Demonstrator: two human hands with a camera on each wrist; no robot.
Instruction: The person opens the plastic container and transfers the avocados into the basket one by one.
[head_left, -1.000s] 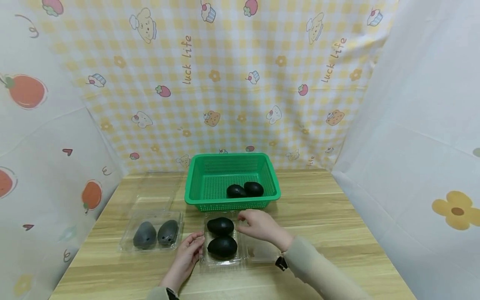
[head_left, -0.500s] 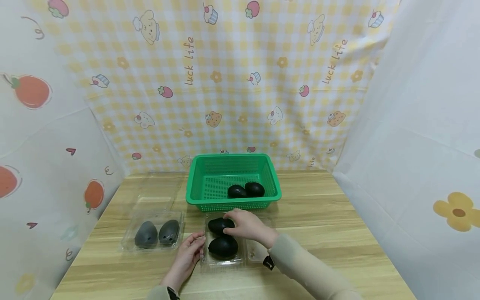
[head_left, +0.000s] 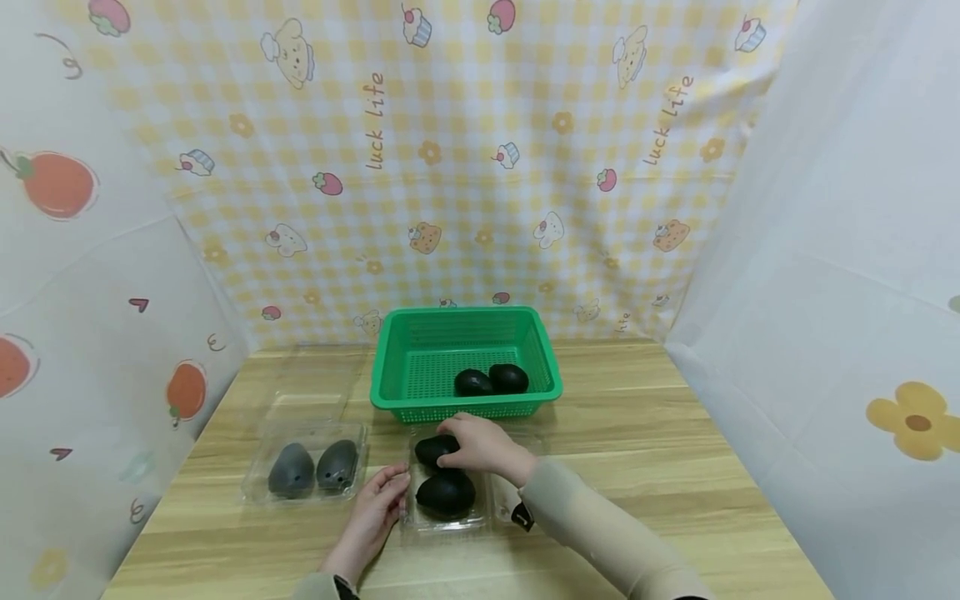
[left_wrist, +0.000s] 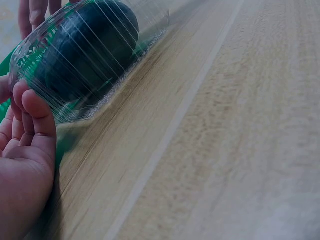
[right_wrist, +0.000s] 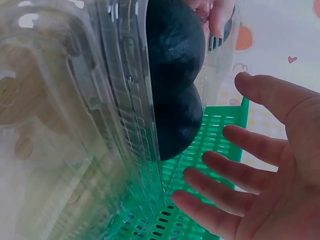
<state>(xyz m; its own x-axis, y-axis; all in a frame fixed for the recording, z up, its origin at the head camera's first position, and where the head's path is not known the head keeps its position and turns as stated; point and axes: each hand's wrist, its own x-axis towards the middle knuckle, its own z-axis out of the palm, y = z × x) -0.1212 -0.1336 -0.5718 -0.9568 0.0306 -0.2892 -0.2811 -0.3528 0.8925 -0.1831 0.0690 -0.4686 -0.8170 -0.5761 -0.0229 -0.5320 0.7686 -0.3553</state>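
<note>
Avocados (head_left: pixel 446 493) in clear box (head_left: pixel 448 527) — right hand (head_left: pixel 483 446) spread wide, left hand (head_left: pixel 378 500) gripping box

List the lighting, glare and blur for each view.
Head view: bright, fairly even light, small glints on the middle clear container. Left wrist view: dimmer, the tabletop soft and washed out toward the lower right. Right wrist view: white glints on the clear lid at upper left, a sheen on the upper dark fruit.

A yellow-and-white checked cloth (head_left: pixel 468 196) printed with cupcakes (head_left: pixel 508 155), flowers (head_left: pixel 430 152) and strawberries (head_left: pixel 328 183) hangs behind a wood-grain table (head_left: pixel 675 475), flanked by white patterned sheets (head_left: pixel 810 208) under even light.
</note>
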